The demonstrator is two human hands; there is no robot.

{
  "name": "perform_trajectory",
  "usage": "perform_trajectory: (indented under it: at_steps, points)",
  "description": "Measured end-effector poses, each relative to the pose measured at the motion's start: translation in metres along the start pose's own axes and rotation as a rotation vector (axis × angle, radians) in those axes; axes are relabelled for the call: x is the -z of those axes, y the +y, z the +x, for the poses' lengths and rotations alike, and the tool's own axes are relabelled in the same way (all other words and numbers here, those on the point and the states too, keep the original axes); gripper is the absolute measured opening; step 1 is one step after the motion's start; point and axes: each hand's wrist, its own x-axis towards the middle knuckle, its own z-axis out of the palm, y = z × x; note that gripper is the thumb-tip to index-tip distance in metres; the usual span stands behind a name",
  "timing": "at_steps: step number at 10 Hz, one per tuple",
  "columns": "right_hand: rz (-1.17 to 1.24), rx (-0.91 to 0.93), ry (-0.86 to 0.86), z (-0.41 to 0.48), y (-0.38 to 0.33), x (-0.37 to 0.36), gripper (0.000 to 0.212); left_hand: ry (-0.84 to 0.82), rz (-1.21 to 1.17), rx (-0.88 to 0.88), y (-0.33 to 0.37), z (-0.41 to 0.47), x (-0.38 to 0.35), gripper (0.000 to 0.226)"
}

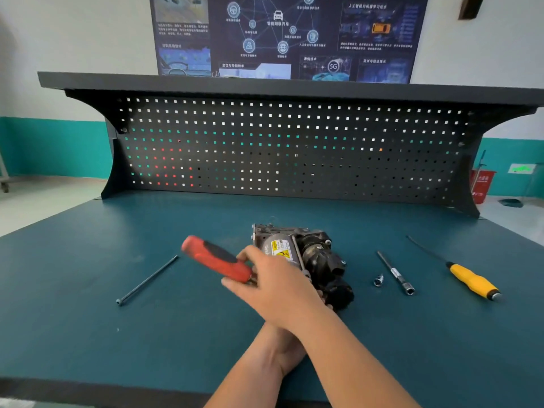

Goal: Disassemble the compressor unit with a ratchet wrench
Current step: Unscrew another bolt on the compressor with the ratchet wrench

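Your right hand (265, 285) grips the red-and-black ratchet wrench (216, 259); tilted, it could slip off the dark metal compressor (312, 254).

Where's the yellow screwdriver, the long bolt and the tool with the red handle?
yellow screwdriver (471, 280): head view, on its yellow handle.
long bolt (147, 279): head view, middle of its thin shaft.
red handle (212, 261): head view, middle of the grip.
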Motion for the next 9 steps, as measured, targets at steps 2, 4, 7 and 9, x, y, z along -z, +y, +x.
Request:
perform_trajectory:
  at_steps: [2, 4, 7, 9]
  points:
    - [1.138, -0.408, 1.104, -0.022, 0.021, 0.032, 0.024, 0.282, 0.018, -0.135, 0.094, 0.059, -0.138, 0.020]
    - [1.228, -0.394, 1.135, -0.023, 0.025, 0.024, 0.020, 0.077, -0.095, -0.003, 0.085, 0.073, -0.169, 0.024]
    - [-0.037, 0.067, -0.160, -0.002, -0.001, 0.007, 0.020, 0.051, -0.252, -0.019, 0.083, 0.074, -0.159, 0.028]
    - [1.047, -0.349, 1.144, -0.024, 0.019, 0.024, 0.016, 0.097, -0.044, -0.050, 0.085, 0.079, -0.163, 0.021]
